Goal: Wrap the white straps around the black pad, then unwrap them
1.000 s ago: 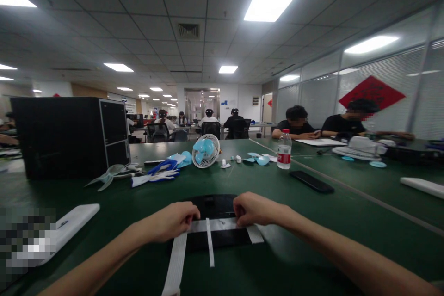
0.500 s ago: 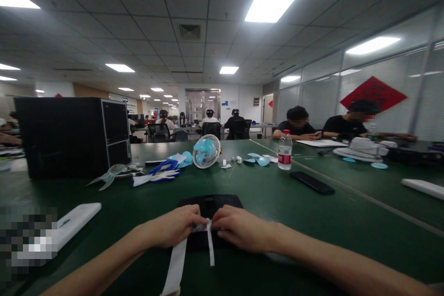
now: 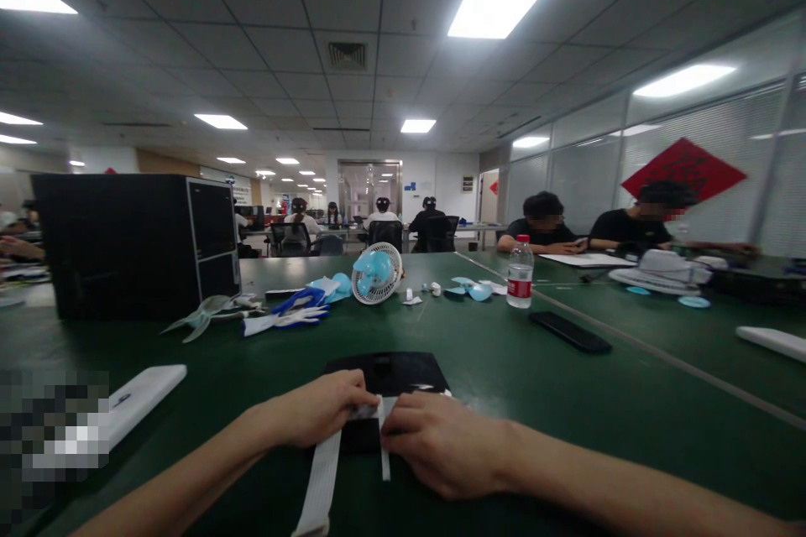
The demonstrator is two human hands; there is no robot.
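A flat black panel lies at six o'clock in the view on a green surface, a white band across it. The left hand comes in from eight o'clock, its fingers curled together, one fingertip at the twelve o'clock end of a thin white strip; whether they pinch it I cannot tell. The right hand reaches in from four o'clock, fingers bunched against that same strip, their grip partly hidden. A wide ribbed strap runs from beneath the left hand toward seven o'clock. Taken from the panel, a small fan with pale blue blades rests at twelve o'clock, blue and white gloves at ten, a red-capped bottle at two, and a dark slab between two and three
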